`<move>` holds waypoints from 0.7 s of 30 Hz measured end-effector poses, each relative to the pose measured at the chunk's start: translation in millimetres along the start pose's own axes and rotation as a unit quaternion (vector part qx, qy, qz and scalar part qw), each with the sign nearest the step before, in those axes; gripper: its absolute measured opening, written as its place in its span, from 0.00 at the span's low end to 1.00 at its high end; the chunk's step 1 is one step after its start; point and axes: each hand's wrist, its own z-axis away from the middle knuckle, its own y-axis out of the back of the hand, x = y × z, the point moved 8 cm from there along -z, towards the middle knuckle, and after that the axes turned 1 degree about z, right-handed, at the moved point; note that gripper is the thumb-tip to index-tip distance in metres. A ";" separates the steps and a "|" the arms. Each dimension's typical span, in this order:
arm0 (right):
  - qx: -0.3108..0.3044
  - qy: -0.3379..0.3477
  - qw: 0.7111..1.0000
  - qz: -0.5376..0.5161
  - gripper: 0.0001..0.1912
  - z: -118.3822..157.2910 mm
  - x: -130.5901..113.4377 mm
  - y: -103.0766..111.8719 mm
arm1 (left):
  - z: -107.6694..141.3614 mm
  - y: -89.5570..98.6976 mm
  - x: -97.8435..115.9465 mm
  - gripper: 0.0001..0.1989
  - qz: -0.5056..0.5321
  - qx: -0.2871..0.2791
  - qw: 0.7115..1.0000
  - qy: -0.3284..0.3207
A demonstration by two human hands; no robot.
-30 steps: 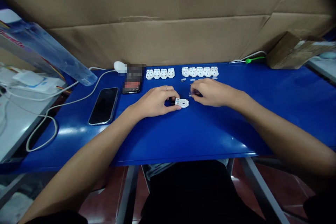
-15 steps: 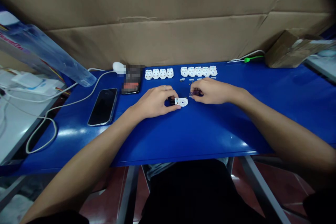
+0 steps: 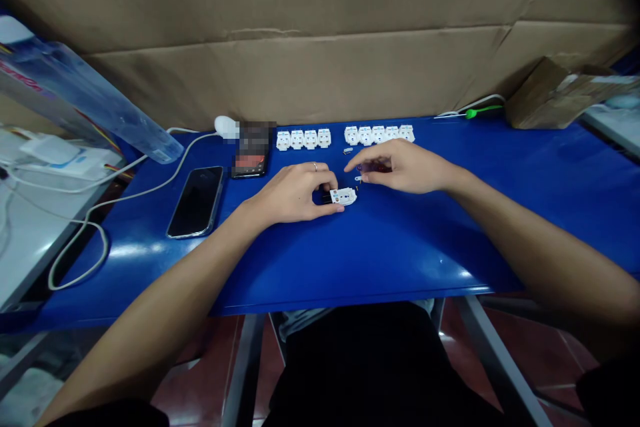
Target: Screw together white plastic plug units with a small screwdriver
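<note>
My left hand (image 3: pixel 295 192) rests on the blue tabletop, thumb and fingers closed around the back end of a white plastic plug housing (image 3: pixel 344 196). Dark thin prongs stick out of the housing toward my palm. To its right, my right hand (image 3: pixel 407 165) hovers with index finger and thumb spread apart. A dark red see-through object (image 3: pixel 377 166), perhaps a tool handle, is tucked under its curled fingers, mostly hidden. Just off the thumb tip lies a small pale clip (image 3: pixel 358 179), with a tiny brass-coloured bit beside it.
Two rows of white plug housings, a left row (image 3: pixel 304 139) and a right row (image 3: pixel 373 135), line the back. One small loose part (image 3: pixel 349 151) lies before them. Left are a phone (image 3: pixel 197 203), a second dark device (image 3: pixel 253 150) and a white cable (image 3: pixel 135 200). A cardboard box (image 3: pixel 550 97) stands right.
My right hand has shifted slightly up and its index finger and thumb have opened, with a pale clip now showing by the thumb. My left hand keeps the housing in nearly the same place.
</note>
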 end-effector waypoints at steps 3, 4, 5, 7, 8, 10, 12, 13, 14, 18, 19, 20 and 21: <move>-0.029 0.000 1.000 0.006 0.15 -0.6 -5.1 -5.1 | -0.2 0.2 0.7 0.17 0.003 0.000 1.000 -0.005; -0.034 -0.004 0.999 0.006 0.13 -0.7 -5.8 -6.6 | -0.3 0.4 1.0 0.16 0.004 0.001 1.000 -0.007; -0.036 -0.008 0.999 0.005 0.12 -0.7 -6.3 -7.9 | -0.3 0.7 1.3 0.16 0.005 0.003 1.000 -0.007; -0.029 -0.015 0.999 0.005 0.10 -0.5 -6.7 -9.3 | -0.3 1.2 1.9 0.16 0.005 0.005 1.000 -0.006; -0.021 -0.019 1.000 0.005 0.09 -0.4 -6.8 -9.3 | -0.3 1.2 2.2 0.16 0.005 0.005 1.000 -0.006; -0.005 -0.024 1.000 0.005 0.08 -0.2 -6.8 -8.9 | -0.3 1.3 2.6 0.16 0.005 0.004 1.000 -0.005; 0.000 -0.025 1.000 -0.002 0.09 0.0 -6.7 -9.8 | -0.4 1.2 2.4 0.16 0.008 0.003 1.000 -0.003; -0.002 -0.023 1.000 -0.008 0.10 0.0 -6.9 -10.8 | -0.6 1.1 2.1 0.17 0.011 0.002 1.000 -0.003; -0.006 -0.019 1.000 -0.014 0.10 -0.1 -7.2 -12.0 | -0.9 0.8 1.9 0.17 0.015 0.001 1.000 -0.005; -0.023 -0.014 0.999 -0.018 0.11 -0.3 -7.3 -17.2 | -2.3 -0.1 3.8 0.14 0.051 -0.009 0.998 -0.037; -0.023 -0.017 0.999 -0.017 0.10 -0.5 -7.0 -17.6 | -2.7 0.1 4.5 0.13 0.059 -0.011 0.997 -0.048; -0.020 -0.020 0.999 -0.019 0.10 -0.6 -6.9 -17.1 | -2.9 0.6 5.0 0.13 0.065 -0.013 0.996 -0.057; -0.016 -0.023 0.999 -0.023 0.11 -0.6 -7.1 -15.9 | -3.1 1.2 5.3 0.13 0.069 -0.015 0.995 -0.064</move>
